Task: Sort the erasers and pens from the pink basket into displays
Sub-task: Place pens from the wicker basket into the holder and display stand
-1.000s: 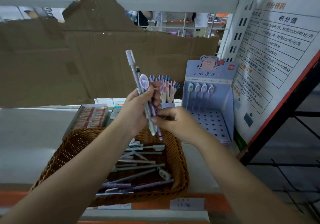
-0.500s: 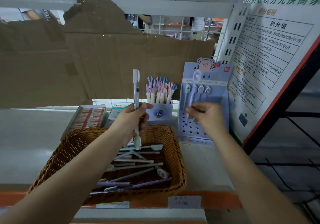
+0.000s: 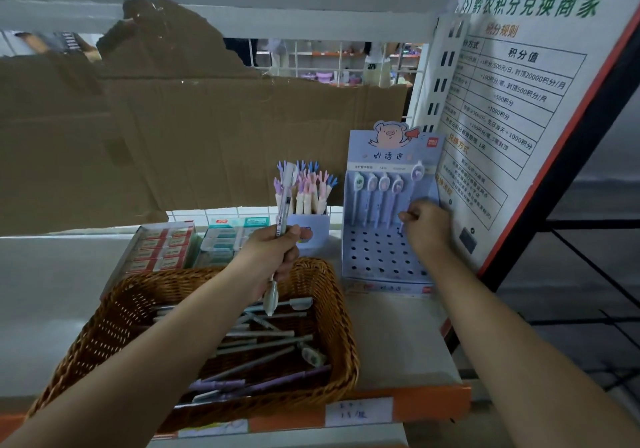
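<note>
Reaching across a shop shelf, a person's two bare arms work over a woven brown wicker basket (image 3: 346, 343). The left hand (image 3: 273, 253) hovers above the basket's far end. Its fingers are wrapped tight round the middle of a pale grey capped pen (image 3: 284, 205), held nearly upright with its lower end pointing down into the basket.

The right hand (image 3: 426, 225) is at a pale blue cardboard display stand (image 3: 381, 267) just right of the basket. Its fingers are curled together and pinch the lower shaft of a lilac pen with an oval charm top (image 3: 417, 172). This pen stands at the right end of the stand's back row, beside four similar charm-topped pens (image 3: 377, 198). The hand hides whether its tip sits in a hole.

Many loose grey and purple pens (image 3: 259, 343) lie jumbled in the basket. Behind the basket sit a tray of red-and-white boxed erasers (image 3: 162, 246), a tray of teal-and-white boxed erasers (image 3: 228, 236) and a lilac cup of pens with hand-shaped tops (image 3: 304, 187). A torn brown cardboard sheet (image 3: 173, 135) backs the shelf, and a white poster with green Chinese lettering (image 3: 519, 83) leans at the right.
</note>
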